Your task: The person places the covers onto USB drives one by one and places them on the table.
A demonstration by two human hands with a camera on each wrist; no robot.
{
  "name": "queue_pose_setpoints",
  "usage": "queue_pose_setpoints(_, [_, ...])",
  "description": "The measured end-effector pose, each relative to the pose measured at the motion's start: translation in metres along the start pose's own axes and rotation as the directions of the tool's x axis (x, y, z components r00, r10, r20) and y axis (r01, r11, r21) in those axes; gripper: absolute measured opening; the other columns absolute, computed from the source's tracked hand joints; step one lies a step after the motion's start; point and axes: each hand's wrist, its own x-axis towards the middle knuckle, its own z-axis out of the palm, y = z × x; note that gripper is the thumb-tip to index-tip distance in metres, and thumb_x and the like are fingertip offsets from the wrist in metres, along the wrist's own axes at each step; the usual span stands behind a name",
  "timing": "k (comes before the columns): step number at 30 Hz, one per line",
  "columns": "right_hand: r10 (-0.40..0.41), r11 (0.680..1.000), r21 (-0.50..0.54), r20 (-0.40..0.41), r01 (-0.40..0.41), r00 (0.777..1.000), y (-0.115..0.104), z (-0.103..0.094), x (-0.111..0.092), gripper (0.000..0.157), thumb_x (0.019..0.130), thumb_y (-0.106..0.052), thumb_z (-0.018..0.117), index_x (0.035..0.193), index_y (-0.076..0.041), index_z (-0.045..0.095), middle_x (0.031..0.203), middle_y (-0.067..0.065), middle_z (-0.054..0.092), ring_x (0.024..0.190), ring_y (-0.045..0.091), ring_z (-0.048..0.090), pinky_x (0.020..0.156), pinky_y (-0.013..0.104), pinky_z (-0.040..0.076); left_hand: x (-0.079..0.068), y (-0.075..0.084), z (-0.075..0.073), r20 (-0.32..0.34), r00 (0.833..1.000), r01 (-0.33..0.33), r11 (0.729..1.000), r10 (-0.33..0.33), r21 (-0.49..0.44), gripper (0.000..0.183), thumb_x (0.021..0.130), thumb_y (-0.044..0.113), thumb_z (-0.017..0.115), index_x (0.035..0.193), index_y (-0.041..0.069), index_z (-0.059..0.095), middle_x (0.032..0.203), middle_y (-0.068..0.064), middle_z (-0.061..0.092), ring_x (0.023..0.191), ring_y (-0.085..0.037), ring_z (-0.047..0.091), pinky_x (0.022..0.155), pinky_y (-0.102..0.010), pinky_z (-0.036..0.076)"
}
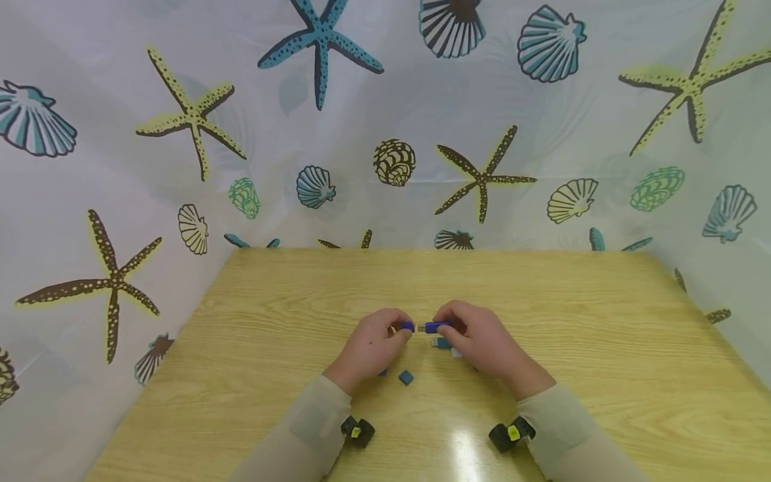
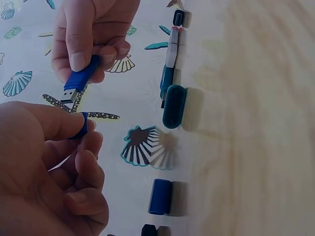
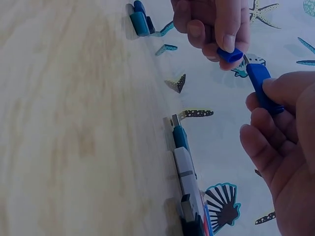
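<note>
My left hand [image 1: 372, 340] pinches a small blue cap [image 3: 230, 54] between thumb and fingers. Facing it, my right hand [image 1: 482, 338] holds a blue USB flash drive [image 3: 262, 86], its bare metal plug turned toward the cap. In the head view a narrow gap separates plug and cap, both held above the table. The cap's hollow end shows in the right wrist view. Just below the right hand lies a teal USB flash drive [image 1: 441, 343] with its plug exposed, and beside it a white flash drive [image 3: 186, 169], partly hidden by the hand in the head view.
A teal cap [image 1: 406, 377] lies on the wooden table [image 1: 289, 288] in front of the left hand. Another blue cap [image 2: 160, 196] is near the left wrist, mostly hidden in the head view. A patterned curtain [image 1: 361, 147] encloses the table's back and sides.
</note>
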Motion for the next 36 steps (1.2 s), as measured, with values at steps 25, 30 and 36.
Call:
queue_pose_setpoints(25, [-0.012, 0.998, -0.064, -0.010, 0.012, 1.000, -0.0010, 0.0054, -0.0009, 0.007, 0.100, -0.016, 0.067, 0.107, -0.017, 0.069, 0.092, -0.011, 0.064, 0.076, 0.010, 0.055, 0.070, 0.032, 0.049, -0.0014, 0.0002, 0.0020, 0.029, 0.997, -0.063, 0.997, 0.064, -0.037, 0.024, 0.106, 0.025, 0.054, 0.123, 0.022, 0.072, 0.109, 0.013, 0.064, 0.090, -0.013, 0.057, 0.079, -0.034, 0.048])
queue_pose_setpoints(30, [-0.004, 0.998, -0.063, -0.002, 0.004, 1.000, -0.0022, 0.0049, -0.0002, 0.008, 0.100, -0.016, 0.067, 0.107, -0.016, 0.069, 0.090, -0.011, 0.063, 0.074, 0.011, 0.054, 0.069, 0.032, 0.049, -0.0010, 0.0006, 0.0017, 0.031, 0.998, -0.046, 0.996, 0.049, -0.070, 0.017, 0.106, 0.026, 0.056, 0.115, 0.025, 0.070, 0.104, 0.008, 0.067, 0.083, -0.014, 0.056, 0.074, -0.034, 0.048])
queue_pose_setpoints(36, [0.001, 0.998, -0.068, 0.011, -0.001, 1.000, -0.0020, 0.0049, 0.0014, 0.014, 0.099, -0.016, 0.067, 0.113, -0.013, 0.070, 0.094, -0.009, 0.065, 0.077, 0.011, 0.055, 0.071, 0.031, 0.049, -0.0014, 0.0004, 0.0004, 0.038, 0.998, -0.037, 0.996, 0.040, -0.081, 0.011, 0.105, 0.028, 0.059, 0.111, 0.026, 0.068, 0.099, -0.003, 0.069, 0.074, -0.016, 0.053, 0.064, -0.031, 0.044])
